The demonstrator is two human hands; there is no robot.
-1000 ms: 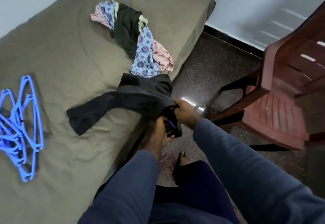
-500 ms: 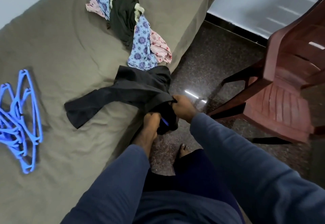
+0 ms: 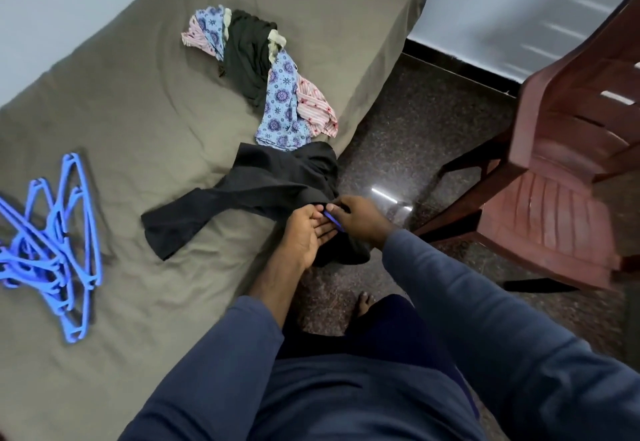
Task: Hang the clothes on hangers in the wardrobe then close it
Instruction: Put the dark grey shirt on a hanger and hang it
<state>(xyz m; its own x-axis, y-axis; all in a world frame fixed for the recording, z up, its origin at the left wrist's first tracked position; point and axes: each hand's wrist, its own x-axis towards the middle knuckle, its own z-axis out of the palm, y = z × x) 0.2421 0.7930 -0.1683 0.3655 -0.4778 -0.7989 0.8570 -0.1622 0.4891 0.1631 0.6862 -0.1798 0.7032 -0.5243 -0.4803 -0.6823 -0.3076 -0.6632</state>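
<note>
A black garment (image 3: pixel 266 184) lies on the bed's edge, one end hanging off towards the floor. My left hand (image 3: pixel 304 233) is palm up at that end, its fingers holding a short visible piece of a blue hanger (image 3: pixel 333 222); the rest of the hanger is hidden in the cloth. My right hand (image 3: pixel 362 219) pinches the garment's edge right beside the hanger. A pile of patterned and dark clothes (image 3: pixel 263 70) lies further back on the bed. Several loose blue hangers (image 3: pixel 55 243) lie at the left. No wardrobe is in view.
The bed (image 3: pixel 138 111) with its olive sheet fills the left. A red-brown plastic chair (image 3: pixel 561 177) stands close on the right over the dark speckled floor (image 3: pixel 415 129). My bare foot (image 3: pixel 363 302) is near the bed's edge.
My left hand has turned palm up and come out of the garment's end, so more of the blue hanger shows. The view has shifted slightly; the garment stays on the bed.
</note>
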